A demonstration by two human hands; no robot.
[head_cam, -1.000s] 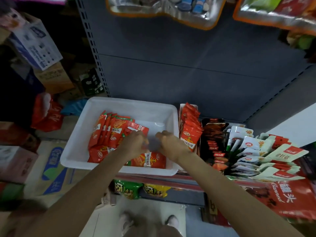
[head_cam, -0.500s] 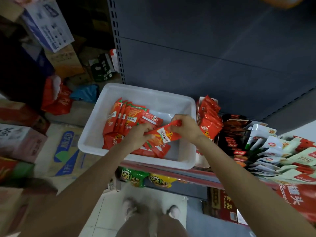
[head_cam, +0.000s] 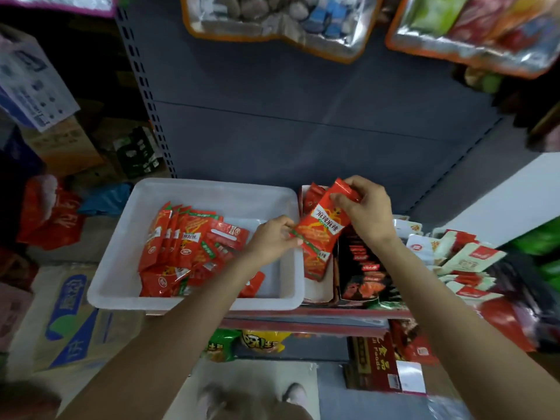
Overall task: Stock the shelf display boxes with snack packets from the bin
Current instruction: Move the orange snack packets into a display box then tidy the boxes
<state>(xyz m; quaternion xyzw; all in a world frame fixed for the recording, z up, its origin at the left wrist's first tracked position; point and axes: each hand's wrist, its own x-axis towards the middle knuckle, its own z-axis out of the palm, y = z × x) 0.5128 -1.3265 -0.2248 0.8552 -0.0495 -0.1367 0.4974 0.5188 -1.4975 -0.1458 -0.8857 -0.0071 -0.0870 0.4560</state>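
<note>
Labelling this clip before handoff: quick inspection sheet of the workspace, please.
Surface: store shelf, red front edge, grey back panel.
Job's things: white bin holding red snack packets; one red packet held over the display box.
Clutter: black display box; white-and-red sachets at right.
Hands: left hand pinches the packet's lower edge; right hand grips its top.
Cables: nothing seen.
Surroundings: cardboard cartons at left; hanging bags above.
</note>
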